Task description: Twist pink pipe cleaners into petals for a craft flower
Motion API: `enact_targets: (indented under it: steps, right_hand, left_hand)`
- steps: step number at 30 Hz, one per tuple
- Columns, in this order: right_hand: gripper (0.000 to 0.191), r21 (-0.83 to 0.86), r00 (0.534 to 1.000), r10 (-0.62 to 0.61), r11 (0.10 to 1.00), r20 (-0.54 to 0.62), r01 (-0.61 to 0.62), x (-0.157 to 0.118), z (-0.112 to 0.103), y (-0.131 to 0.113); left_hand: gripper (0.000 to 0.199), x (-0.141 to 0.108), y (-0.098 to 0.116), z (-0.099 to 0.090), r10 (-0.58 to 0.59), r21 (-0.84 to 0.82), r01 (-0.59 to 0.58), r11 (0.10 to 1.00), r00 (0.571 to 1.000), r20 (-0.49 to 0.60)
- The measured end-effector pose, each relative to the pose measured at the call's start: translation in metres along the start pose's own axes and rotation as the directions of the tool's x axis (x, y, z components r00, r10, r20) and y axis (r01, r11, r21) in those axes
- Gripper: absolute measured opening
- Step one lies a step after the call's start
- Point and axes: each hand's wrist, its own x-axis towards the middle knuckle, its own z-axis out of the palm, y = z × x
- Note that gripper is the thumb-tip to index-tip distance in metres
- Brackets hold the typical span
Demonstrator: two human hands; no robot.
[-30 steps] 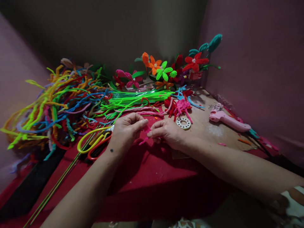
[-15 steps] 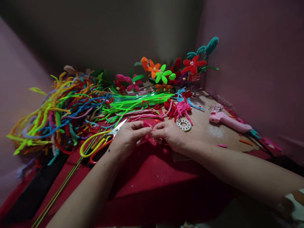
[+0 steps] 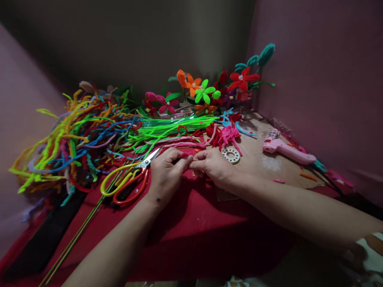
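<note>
Above the red cloth (image 3: 194, 227), both hands meet at the fingertips around a short magenta pipe cleaner (image 3: 185, 154), mostly hidden by the fingers. My left hand (image 3: 167, 171) is closed in a pinch on it. My right hand (image 3: 214, 167) pinches too, thumb against forefinger, its tips touching the left hand's at the piece. Just left of my left hand lie scissors (image 3: 145, 164) with one yellow and one red handle, blades a little apart. A pale ring-shaped disc with holes (image 3: 224, 156) lies beyond my right hand, near a pink pipe-cleaner cluster (image 3: 229, 134).
A tangled heap of coloured pipe cleaners (image 3: 56, 147) fills the left. Behind the hands lies a bundle of green pipe cleaners (image 3: 179, 125), with pipe-cleaner flowers (image 3: 203, 92) standing beyond. At right, a pink glue gun (image 3: 287, 151) rests on cardboard (image 3: 254, 159). Walls close in both sides.
My left hand has turned and shifted slightly right, uncovering more of the scissors' red handle. Less of the magenta piece shows between the fingers. My right hand has hardly moved.
</note>
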Motion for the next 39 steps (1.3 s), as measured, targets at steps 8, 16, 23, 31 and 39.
enact_targets:
  steps: [8, 16, 23, 31, 39]
  right_hand:
    - [0.021, -0.008, 0.995, 0.086, 0.996, 0.046, -0.086, -0.004, -0.001, -0.005]
    - [0.02, 0.068, 0.999, 0.032, 0.997, -0.02, -0.031, -0.001, -0.003, -0.005]
    - [0.014, 0.195, 0.996, 0.012, 0.981, -0.094, 0.007, -0.001, -0.005, -0.012]
    - [0.015, 0.232, 0.998, 0.02, 0.973, -0.057, -0.006, 0.0, -0.006, -0.012]
    - [0.024, 0.372, 0.999, 0.029, 0.927, 0.036, -0.04, 0.005, -0.009, -0.008]
  left_hand:
    - [0.016, 0.013, -0.001, -0.006, 0.101, 0.062, -0.092, 0.994, 0.981, -0.168]
    - [0.025, 0.018, -0.005, -0.025, -0.293, -0.297, 0.309, 0.903, 0.951, 0.1]
    - [0.02, 0.009, 0.006, -0.02, -0.316, -0.182, 0.403, 0.897, 0.872, 0.373]
    - [0.019, 0.01, 0.004, -0.023, -0.327, -0.217, 0.439, 0.872, 0.853, 0.407]
    - [0.023, 0.01, -0.001, -0.025, -0.238, -0.213, 0.332, 0.919, 0.898, 0.371]
